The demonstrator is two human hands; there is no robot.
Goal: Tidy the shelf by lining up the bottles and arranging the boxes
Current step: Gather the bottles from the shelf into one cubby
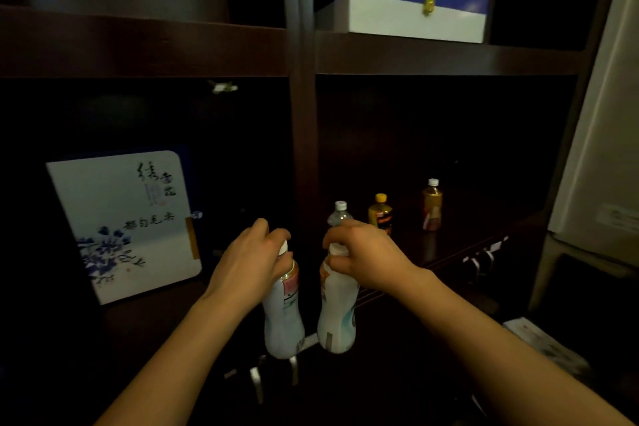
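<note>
My left hand (pixel 247 261) grips the neck of a pale milky bottle (pixel 281 322) with a white cap. My right hand (pixel 359 254) grips the top of a second pale bottle (pixel 337 315) right beside it. Both bottles hang in front of the dark shelf's front edge. Behind my right hand stands a clear water bottle (pixel 340 214). Farther right on the lower shelf stand a yellow-capped dark bottle (pixel 380 213) and a white-capped amber bottle (pixel 432 206). A white box with blue flowers and calligraphy (pixel 121 221) leans in the left compartment. A blue-and-white box (pixel 411 10) with a gold clasp sits on the upper shelf.
A dark vertical post (pixel 302 107) divides the left and right compartments. Metal drawer handles (pixel 484 258) sit under the lower shelf's right part, and more handles (pixel 259 377) below the bottles. A pale appliance (pixel 605 149) stands at the right edge. A pale flat object (pixel 543 344) lies low on the right.
</note>
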